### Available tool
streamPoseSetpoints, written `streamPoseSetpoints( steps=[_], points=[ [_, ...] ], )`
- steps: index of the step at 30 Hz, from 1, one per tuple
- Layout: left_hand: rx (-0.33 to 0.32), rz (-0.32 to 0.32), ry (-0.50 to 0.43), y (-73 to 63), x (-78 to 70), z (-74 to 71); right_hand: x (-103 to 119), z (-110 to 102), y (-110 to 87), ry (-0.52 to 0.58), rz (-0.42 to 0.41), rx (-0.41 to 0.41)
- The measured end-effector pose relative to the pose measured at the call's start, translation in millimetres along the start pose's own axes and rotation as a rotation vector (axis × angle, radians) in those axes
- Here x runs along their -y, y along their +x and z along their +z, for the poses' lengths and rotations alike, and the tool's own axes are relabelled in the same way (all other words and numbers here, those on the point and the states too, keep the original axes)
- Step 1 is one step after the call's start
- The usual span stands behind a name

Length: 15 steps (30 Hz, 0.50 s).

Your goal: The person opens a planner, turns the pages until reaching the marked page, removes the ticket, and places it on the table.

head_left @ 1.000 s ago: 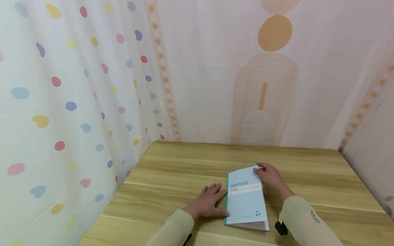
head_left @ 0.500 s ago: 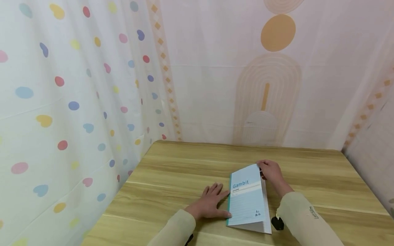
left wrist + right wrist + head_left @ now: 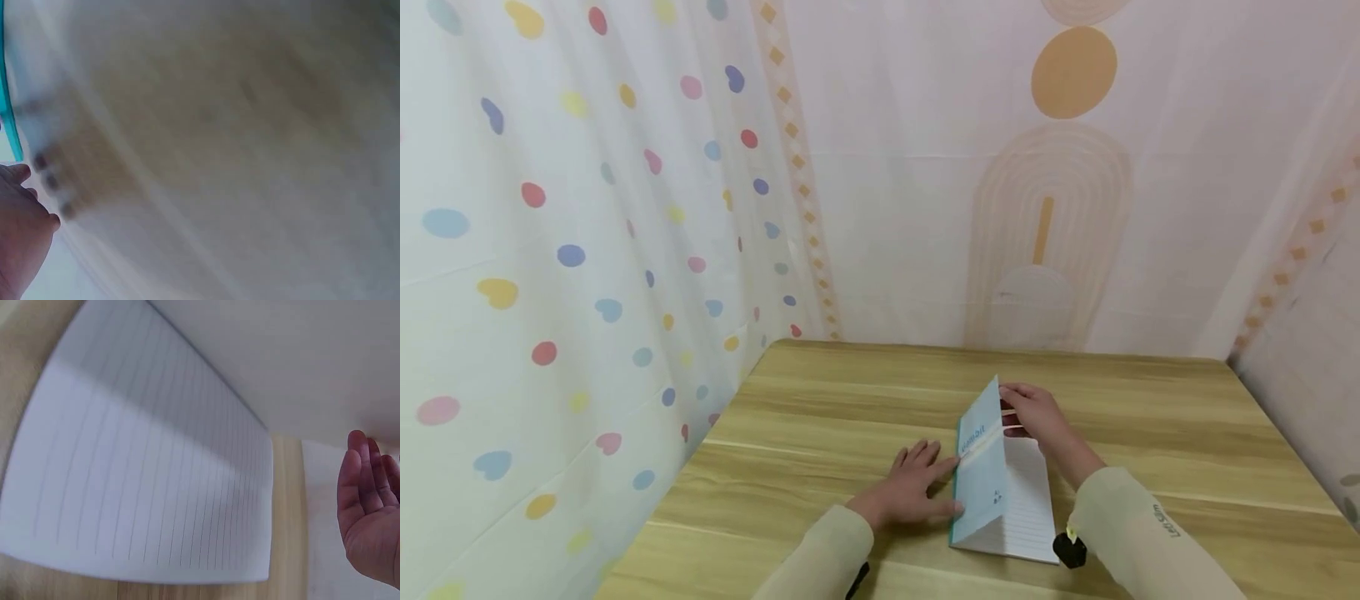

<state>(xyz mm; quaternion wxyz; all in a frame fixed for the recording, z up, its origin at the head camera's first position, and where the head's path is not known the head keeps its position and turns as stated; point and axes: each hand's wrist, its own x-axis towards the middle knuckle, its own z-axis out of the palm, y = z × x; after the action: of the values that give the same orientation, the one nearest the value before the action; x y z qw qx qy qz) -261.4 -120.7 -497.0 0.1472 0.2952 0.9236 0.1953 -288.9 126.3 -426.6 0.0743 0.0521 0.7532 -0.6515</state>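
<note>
A pale blue notebook (image 3: 981, 479) with a teal spine lies on the wooden table, its front cover raised steeply over a white lined page (image 3: 1028, 508). My left hand (image 3: 913, 492) rests spread on the table, thumb and forefinger at the spine. The left wrist view catches the teal spine (image 3: 6, 106) beside part of that hand (image 3: 25, 231). At the far upper corner of the cover, my right hand (image 3: 1033, 417) touches its inner side. Fairly straight fingers of the right hand (image 3: 372, 506) meet the white inside of the cover (image 3: 294, 369) in the right wrist view.
The wood-grain table (image 3: 820, 400) extends around the notebook. Behind it hangs a pale curtain (image 3: 895, 250) with arch patterns, and a dotted curtain (image 3: 587, 292) hangs along the left. A black wrist strap piece (image 3: 1070, 550) hangs below the right sleeve.
The right hand has moved left with the cover's corner, shifting from the edge to its inner side. The cover has swung up, baring the lined page. The left hand stays by the spine.
</note>
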Motion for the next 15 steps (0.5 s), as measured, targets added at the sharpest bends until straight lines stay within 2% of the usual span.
streamPoseSetpoints(
  steps=[3, 9, 15],
  points=[
    [-0.023, 0.018, -0.018, -0.4, -3.3, -6.0, 2, 8, -4.2, 0.002, -0.054, 0.065],
    [-0.138, 0.067, -0.035, 1.2, -7.0, -19.9, 6, 22, -9.8, -0.026, -0.152, 0.203],
    [-0.247, 0.075, -0.185, -3.0, -12.3, -49.5, 6, 32, -13.7, -0.113, -0.221, 0.307]
  ],
)
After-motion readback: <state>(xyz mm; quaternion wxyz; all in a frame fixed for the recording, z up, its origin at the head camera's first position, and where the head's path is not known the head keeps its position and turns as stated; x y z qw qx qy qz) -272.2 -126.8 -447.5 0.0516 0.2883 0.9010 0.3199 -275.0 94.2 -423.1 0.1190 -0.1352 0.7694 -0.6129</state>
